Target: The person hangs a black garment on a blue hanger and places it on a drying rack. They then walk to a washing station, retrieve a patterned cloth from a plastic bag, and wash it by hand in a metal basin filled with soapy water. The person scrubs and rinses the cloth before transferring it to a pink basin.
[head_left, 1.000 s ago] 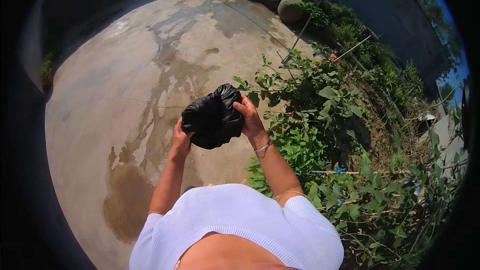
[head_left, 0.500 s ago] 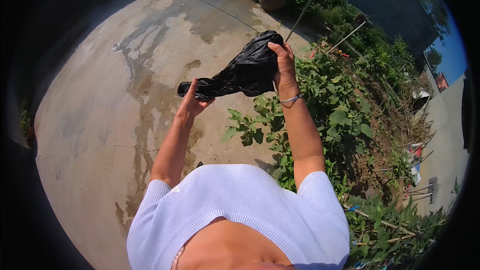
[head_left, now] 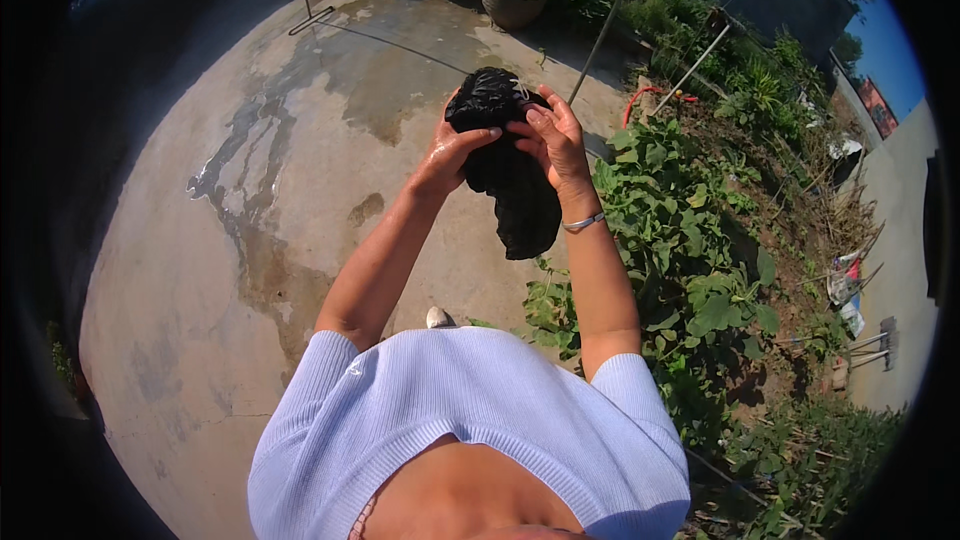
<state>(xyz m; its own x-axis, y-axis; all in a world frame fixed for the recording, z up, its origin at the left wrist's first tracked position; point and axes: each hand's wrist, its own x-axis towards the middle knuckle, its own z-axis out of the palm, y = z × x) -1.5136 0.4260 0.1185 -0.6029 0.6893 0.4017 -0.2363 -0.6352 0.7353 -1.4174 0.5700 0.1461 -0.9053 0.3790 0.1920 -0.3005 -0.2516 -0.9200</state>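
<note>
Crumpled black cloth (head_left: 512, 198), slightly shiny, is held up in front of me, bunched at the top with a fold hanging below. Its exact kind does not show. My left hand (head_left: 458, 148) is closed round the bunched part, thumb lying across the front. At the other side, my right hand (head_left: 552, 135) has bent, partly spread fingers at the cloth's upper edge, seemingly pinching it. A thin pale cord or strip (head_left: 520, 88) shows near those fingertips. What the left fingers do behind the cloth is hidden. A silver bracelet (head_left: 583, 223) circles my right wrist.
Leafy green plants (head_left: 680, 240) grow close on my right. A thin pole (head_left: 607, 25) rises beyond my right hand, near a red hose-like thing (head_left: 640, 100). A large pot (head_left: 512, 5) stands at the back. Wet patches mark the concrete floor (head_left: 180, 310).
The cloth was stretched sideways between both hands and is now gathered up and hanging. My left hand has moved up and right, nearer my right hand, which has loosened its wrapped grip.
</note>
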